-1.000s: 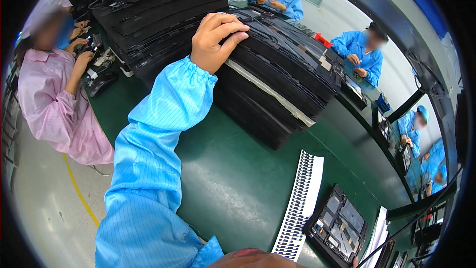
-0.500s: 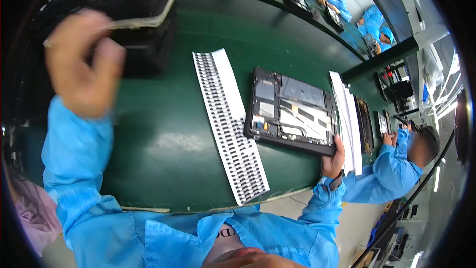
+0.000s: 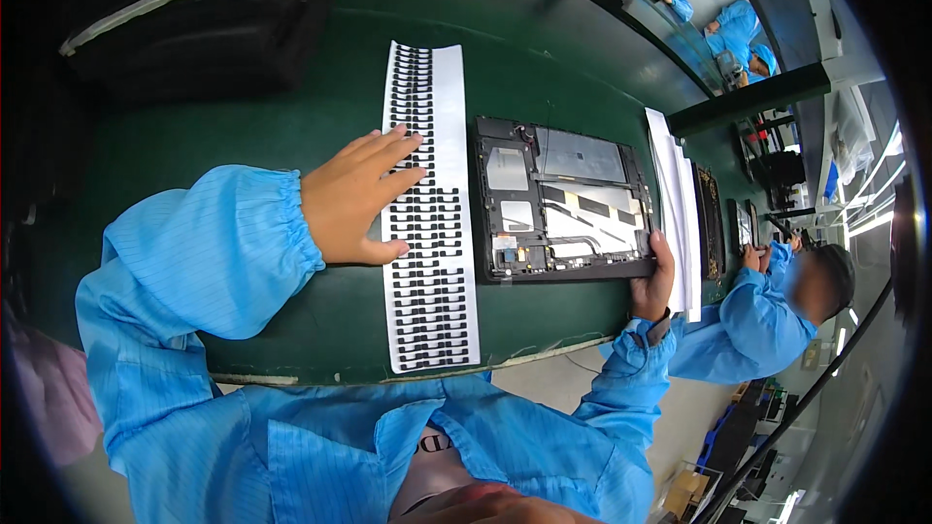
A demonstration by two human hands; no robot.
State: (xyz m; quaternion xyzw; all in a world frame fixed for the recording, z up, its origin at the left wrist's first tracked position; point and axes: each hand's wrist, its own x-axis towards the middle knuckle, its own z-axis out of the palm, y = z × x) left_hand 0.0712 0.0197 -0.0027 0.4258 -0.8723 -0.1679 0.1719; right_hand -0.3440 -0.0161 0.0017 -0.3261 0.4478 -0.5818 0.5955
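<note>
Two hands: left hand (image 3: 354, 199) flat on sticker sheet (image 3: 427, 233), right hand (image 3: 657, 281) gripping tablet frame (image 3: 563, 202).

The person wears a light blue work smock of thin fabric with faint vertical pinstripes, its long sleeves gathered into elastic cuffs at the wrists. Both the left hand (image 3: 354, 196) and the right hand (image 3: 654, 281) are bare, without gloves. The smock opens at the chest over a white garment with dark print.

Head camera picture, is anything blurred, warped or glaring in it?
Head view: sharp at centre, the left hand on the sticker sheet and the opened tablet crisp; the green table edge bows from fisheye; black corners; ceiling lights glare at right.
</note>
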